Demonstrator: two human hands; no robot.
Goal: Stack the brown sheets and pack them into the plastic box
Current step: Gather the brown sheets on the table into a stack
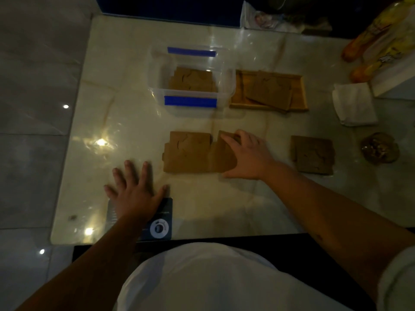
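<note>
Evidently to gather them, the right hand (246, 153) presses loosely spread fingers on brown sheets (190, 153) at six o'clock from the plastic box (190, 79), while the left hand (134, 194) rests splayed, empty, bracing on the table (125, 90).

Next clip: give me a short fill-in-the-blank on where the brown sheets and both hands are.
1. The clear plastic box with blue clips already holds brown ____.
2. The right hand rests on the brown sheets lying ____ the box.
3. The left hand lies flat and holds ____.
4. More sheets sit in the ____ tray.

Answers: sheets; in front of; nothing; wooden
</note>
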